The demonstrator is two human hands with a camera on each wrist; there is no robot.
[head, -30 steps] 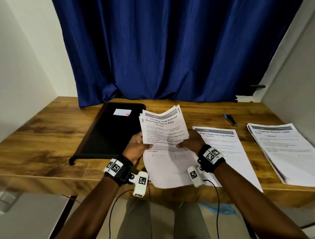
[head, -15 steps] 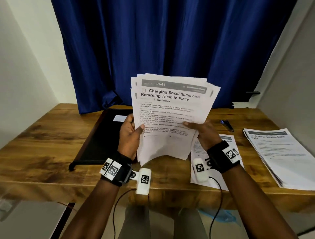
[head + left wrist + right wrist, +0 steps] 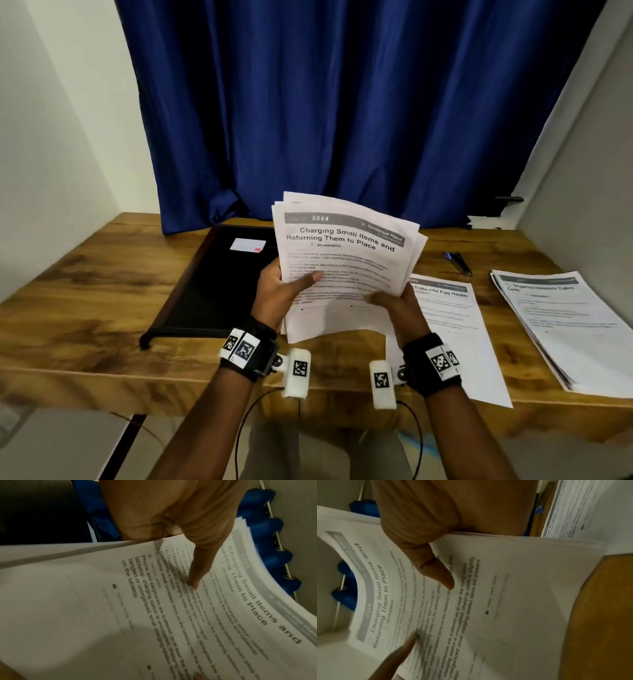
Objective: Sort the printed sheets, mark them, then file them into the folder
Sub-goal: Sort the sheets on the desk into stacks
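Note:
Both hands hold up a stack of printed sheets (image 3: 346, 267) above the desk's front middle; its top page reads "Charging Small Items and Returning Them to Place". My left hand (image 3: 284, 291) grips the stack's left edge, thumb laid across the front page (image 3: 197, 574). My right hand (image 3: 397, 305) grips the lower right edge, thumb on the page (image 3: 440, 574). A black folder (image 3: 219, 284) lies shut on the desk to the left. A single printed sheet (image 3: 445, 329) lies flat under my right wrist. Another pile of sheets (image 3: 568, 325) lies at the right. A blue pen (image 3: 457, 262) rests behind them.
The wooden desk (image 3: 85, 308) runs wall to wall, its front edge just below my wrists. A blue curtain (image 3: 342, 102) hangs behind it. A small white label (image 3: 247, 245) sits on the folder. Bare wood shows left of the folder.
The stack rose from low over the desk to an upright hold, then tipped back down a little. Both hands kept their grip on it throughout.

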